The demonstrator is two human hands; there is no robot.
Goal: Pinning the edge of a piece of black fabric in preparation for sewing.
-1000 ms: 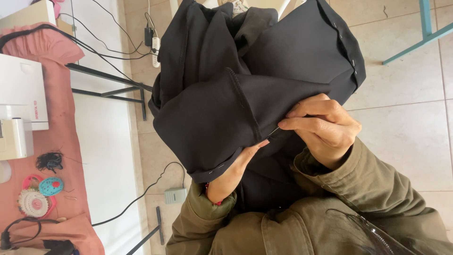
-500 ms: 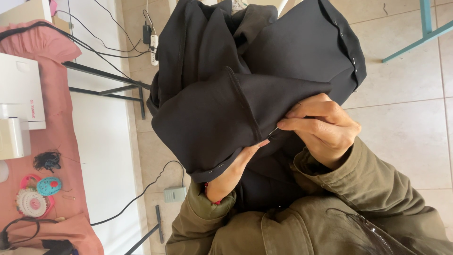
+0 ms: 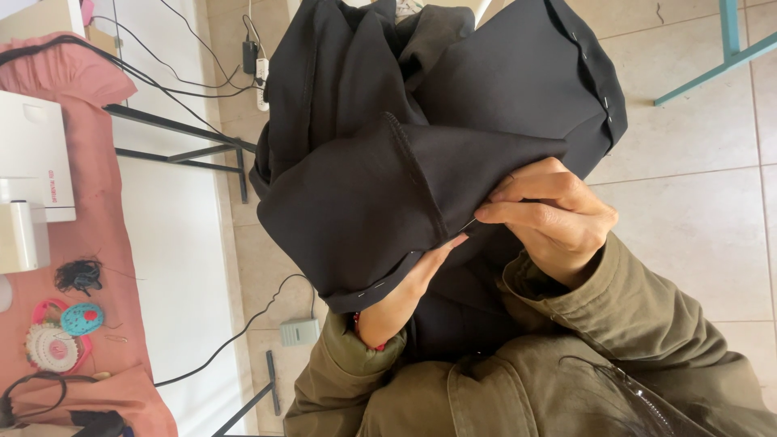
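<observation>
A black garment (image 3: 388,186) is held up in front of me, its folded hem fixed with several pins. My left hand (image 3: 405,295) reaches under the hem from below and grips the fabric, its fingers mostly hidden inside the fold. My right hand (image 3: 550,214) pinches a thin needle (image 3: 468,225) between thumb and fingertips, the tip at the hem's seam. Both olive-green jacket sleeves fill the lower part of the view.
At the left a table covered with pink cloth (image 3: 97,243) carries a white sewing machine (image 3: 32,162), a tangle of black thread (image 3: 78,275), a teal pincushion (image 3: 81,318) and a round pin wheel (image 3: 50,348). Cables and a power strip (image 3: 261,77) lie on the tiled floor. A teal frame leg (image 3: 728,40) stands at top right.
</observation>
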